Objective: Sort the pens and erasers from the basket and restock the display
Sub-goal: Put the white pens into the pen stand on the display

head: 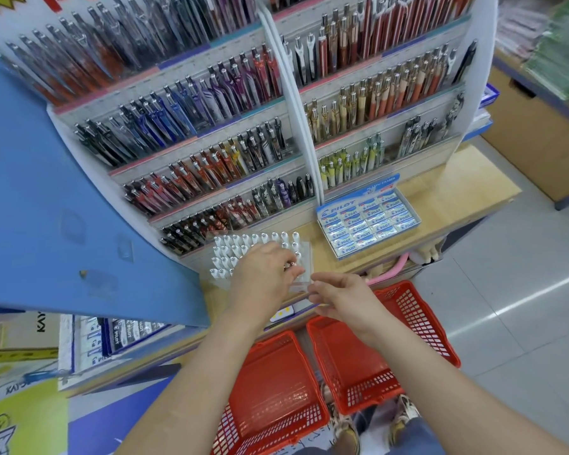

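Nearest on my head feed were two red baskets, the left basket (243,431) and the right basket (421,320), side by side below the shelf (440,198) edge. Both looked empty, so I judged the sorting was nearly finished. Above them, the left hand (263,277) was curled down over a clear tray (306,257) of upright white pens (243,244) at the front of the shelf, its fingertips pinching what looked like the silver tip of one pen (291,265) at the near right of the tray. The right hand (342,298) hovered just beside the tray's front corner with fingers loosely curled. I could not tell whether it held anything. The risk, as I read it, was crowding: the pens were packed tight, so a sideways nudge could topple neighbours. The tray also sat close to the shelf edge, so a firm push could tip it toward the baskets. A loose pinch could also let that pen drop. To the right of the tray, apart from it, an open blue box (337,208) was full of sleeved erasers (372,224) in neat rows. Behind both rose the tiered rack (296,93), its rows filled with coloured pens (211,90), though a few lower right rows looked thinner.
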Available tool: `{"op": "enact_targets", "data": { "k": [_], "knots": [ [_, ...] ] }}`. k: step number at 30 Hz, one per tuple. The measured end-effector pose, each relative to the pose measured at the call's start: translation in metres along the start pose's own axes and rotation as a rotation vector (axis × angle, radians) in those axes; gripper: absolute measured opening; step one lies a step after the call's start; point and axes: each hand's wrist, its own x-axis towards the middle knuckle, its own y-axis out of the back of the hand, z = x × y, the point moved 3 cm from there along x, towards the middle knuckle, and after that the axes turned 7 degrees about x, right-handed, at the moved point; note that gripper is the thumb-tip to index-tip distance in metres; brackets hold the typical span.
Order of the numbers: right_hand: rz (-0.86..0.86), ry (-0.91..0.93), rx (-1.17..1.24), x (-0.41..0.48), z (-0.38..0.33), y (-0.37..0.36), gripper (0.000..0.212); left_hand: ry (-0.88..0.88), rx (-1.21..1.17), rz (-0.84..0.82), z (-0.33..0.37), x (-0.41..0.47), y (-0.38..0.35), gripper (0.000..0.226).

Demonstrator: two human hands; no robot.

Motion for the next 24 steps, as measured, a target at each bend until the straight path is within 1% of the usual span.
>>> {"op": "enact_targets", "data": {
  "k": [4,7,10,12,14,17,19,21,23,24],
  "knots": [
    [0.007,0.010,-0.003,0.002,0.002,0.001,0.020,-0.033,0.025,0.038,0.000,-0.002,-0.001,0.019],
    [0.031,0.024,-0.001,0.004,0.003,0.000,0.019,-0.041,0.043,0.024,0.000,-0.002,-0.001,0.021],
    [0.083,0.053,-0.059,0.009,0.006,-0.002,0.018,-0.002,-0.063,0.060,-0.006,-0.010,0.005,0.024],
    [0.130,0.085,-0.131,0.014,0.006,-0.003,0.014,0.089,-0.149,0.177,-0.017,-0.019,0.016,0.021],
    [0.172,0.134,-0.202,0.018,0.006,-0.006,0.009,0.243,-0.186,0.296,-0.038,-0.028,0.026,0.021],
    [0.201,0.195,-0.273,0.020,0.005,-0.009,0.007,0.511,-0.228,0.350,-0.072,-0.036,0.031,0.023],
    [0.210,0.213,-0.262,0.022,0.004,-0.010,0.007,0.643,-0.287,0.305,-0.088,-0.040,0.025,0.027],
    [0.221,0.217,-0.219,0.025,0.003,-0.011,0.009,0.727,-0.389,0.188,-0.094,-0.042,0.015,0.032],
    [0.233,0.244,-0.225,0.029,0.001,-0.012,0.015,0.740,-0.449,0.093,-0.090,-0.045,0.007,0.026],
    [0.245,0.263,-0.247,0.032,-0.001,-0.012,0.017,0.735,-0.443,0.077,-0.087,-0.046,0.005,0.023]
  ]
}}
